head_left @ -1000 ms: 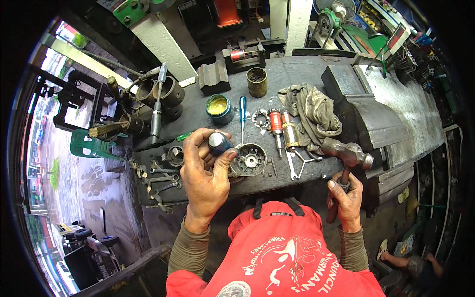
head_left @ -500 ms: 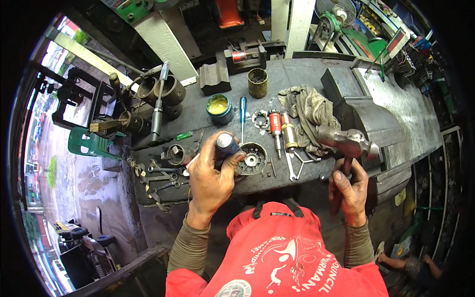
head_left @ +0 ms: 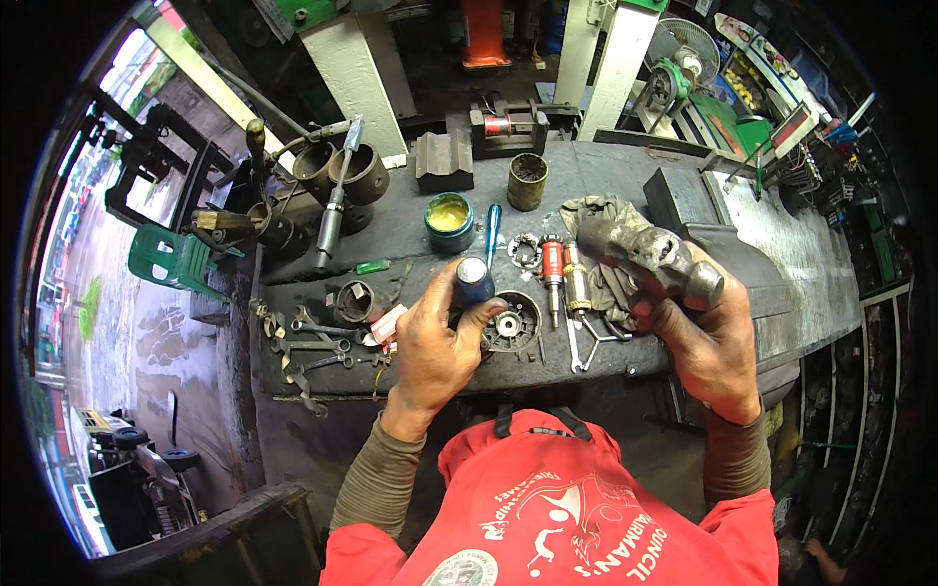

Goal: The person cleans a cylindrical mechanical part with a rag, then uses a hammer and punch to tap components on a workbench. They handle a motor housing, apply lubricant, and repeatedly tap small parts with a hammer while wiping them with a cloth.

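Observation:
My left hand [head_left: 435, 342] is closed around a blue-handled tool [head_left: 474, 281], held upright with its silver cap toward me. Its lower end is hidden by the hand. Beside that hand, a round metal motor end cover [head_left: 512, 324] with a central bore lies on the bench. My right hand [head_left: 718, 347] grips a ball-peen hammer [head_left: 645, 252], raised above the bench at the right; most of the handle is hidden behind the fingers. A blue screwdriver [head_left: 492, 234], a toothed ring [head_left: 525, 251] and a red-handled driver [head_left: 553, 273] lie just beyond the cover.
A jar of yellow grease [head_left: 449, 217] and a rusty can [head_left: 528, 182] stand farther back. Several wrenches [head_left: 327, 354] lie at the left. A rag [head_left: 596, 210] lies partly behind the hammer. Steel pipe pieces [head_left: 362, 174] stand at the far left, a heavy steel block [head_left: 681, 200] at the right.
My right hand has risen closer to the camera, and the hammer head has swung left. The left hand still holds the blue-handled tool by the motor end cover. The whole view has shifted slightly.

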The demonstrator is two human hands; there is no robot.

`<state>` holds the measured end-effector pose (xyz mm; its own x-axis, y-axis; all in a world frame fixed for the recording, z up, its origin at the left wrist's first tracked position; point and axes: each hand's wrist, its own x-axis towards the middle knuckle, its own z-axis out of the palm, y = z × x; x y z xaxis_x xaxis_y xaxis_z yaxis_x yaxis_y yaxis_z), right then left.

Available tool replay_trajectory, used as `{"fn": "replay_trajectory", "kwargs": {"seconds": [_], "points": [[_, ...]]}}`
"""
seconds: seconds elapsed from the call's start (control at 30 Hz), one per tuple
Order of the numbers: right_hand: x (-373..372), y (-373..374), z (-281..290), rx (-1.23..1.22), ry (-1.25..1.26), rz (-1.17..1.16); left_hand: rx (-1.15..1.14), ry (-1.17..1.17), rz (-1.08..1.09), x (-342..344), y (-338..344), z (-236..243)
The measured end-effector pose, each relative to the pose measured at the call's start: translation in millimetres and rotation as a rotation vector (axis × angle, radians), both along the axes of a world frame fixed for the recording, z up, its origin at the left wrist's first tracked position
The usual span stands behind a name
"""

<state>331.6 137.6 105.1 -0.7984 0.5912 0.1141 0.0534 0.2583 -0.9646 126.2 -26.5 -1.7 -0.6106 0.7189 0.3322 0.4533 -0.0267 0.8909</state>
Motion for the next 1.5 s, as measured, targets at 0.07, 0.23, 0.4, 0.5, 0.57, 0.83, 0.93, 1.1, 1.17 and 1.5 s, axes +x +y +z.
{"fn": "replay_trajectory", "kwargs": {"seconds": [0.07, 0.23, 0.4, 0.5, 0.57, 0.83, 0.93, 1.1, 1.17, 1.5], "points": [[-7.1, 2.0, 6.2, 0.038, 0.028, -0.005, -0.003, 0.026, 0.002, -0.5, 0.3, 0.6], [-20.7, 1.6, 19.4, 0.163, 0.064, -0.024, -0.004, 0.074, 0.016, -0.8, 0.5, 0.8], [-25.7, 0.0, 33.8, 0.233, -0.049, 0.016, 0.020, 0.043, 0.003, 0.7, 0.7, -0.1], [-33.1, 2.5, 36.7, 0.311, -0.004, 0.094, 0.022, 0.070, 0.008, 0.8, 1.5, -0.6], [-39.4, 4.8, 37.3, 0.366, 0.028, 0.125, 0.026, 0.092, 0.012, 0.5, 2.1, -1.0], [-65.5, 1.0, 44.9, 0.386, 0.066, 0.184, 0.035, 0.178, 0.023, -1.2, 0.7, 0.5], [-71.7, -2.1, 49.3, 0.574, 0.059, 0.169, 0.003, 0.186, 0.010, -2.0, -1.8, 2.3], [-75.7, -1.8, 55.6, 0.644, 0.022, 0.218, -0.007, 0.184, -0.003, -3.0, -3.4, 1.8], [-76.2, -1.9, 56.4, 0.661, 0.025, 0.223, -0.001, 0.187, -0.007, -3.4, -3.3, 0.5], [-76.5, -1.6, 54.3, 0.682, 0.019, 0.236, 0.009, 0.182, -0.019, -4.2, -2.1, 1.0]]}}
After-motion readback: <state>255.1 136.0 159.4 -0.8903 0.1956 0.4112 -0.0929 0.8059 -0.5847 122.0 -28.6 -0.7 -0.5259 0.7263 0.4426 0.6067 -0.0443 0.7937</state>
